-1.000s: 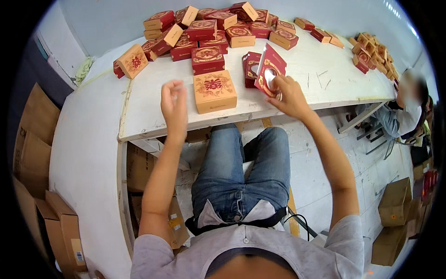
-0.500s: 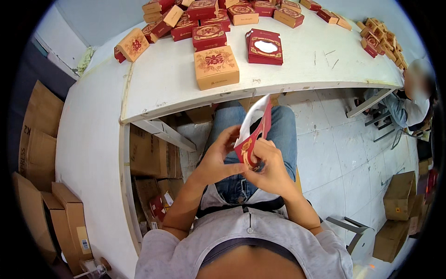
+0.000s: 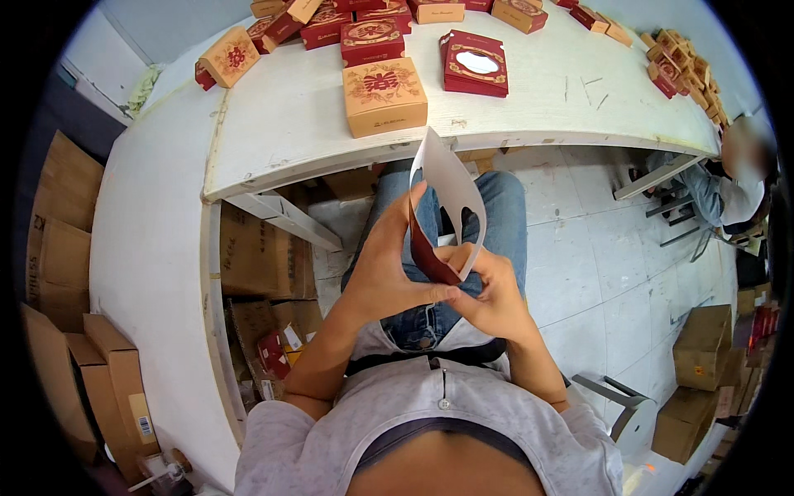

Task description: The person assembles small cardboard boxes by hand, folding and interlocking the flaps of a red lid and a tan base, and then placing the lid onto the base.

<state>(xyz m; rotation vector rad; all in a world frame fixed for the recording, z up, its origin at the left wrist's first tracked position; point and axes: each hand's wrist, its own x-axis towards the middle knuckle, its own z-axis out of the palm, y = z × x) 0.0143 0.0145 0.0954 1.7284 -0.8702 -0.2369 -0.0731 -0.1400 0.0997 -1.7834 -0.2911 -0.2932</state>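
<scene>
Over my lap is a red cardboard box sleeve (image 3: pixel 451 186), its white inside turned up and spread into a V, with a cut-out in its wall. My left hand (image 3: pixel 382 266) closes round the red outer side, fingers behind it and thumb along the lower end. At the lower right corner my right hand (image 3: pixel 495 296) pinches the card; some of its fingers are hidden. Beyond the hands, on the white table (image 3: pixel 281 124), a pile of flat red sleeves (image 3: pixel 475 73) with oval windows lies beside an orange box (image 3: pixel 385 99) bearing a red emblem.
Many red and orange boxes (image 3: pixel 374 43) crowd the table's far side, with another heap (image 3: pixel 674 64) at the far right. Brown cartons (image 3: pixel 122 388) stand at the left, others (image 3: pixel 701 347) on the right floor. A seated person (image 3: pixel 740 194) is at the right.
The sleeve has turned and been spread apart, so its white inside now shows instead of the printed red face. My left fingers have moved up its side. The view has shifted slightly.
</scene>
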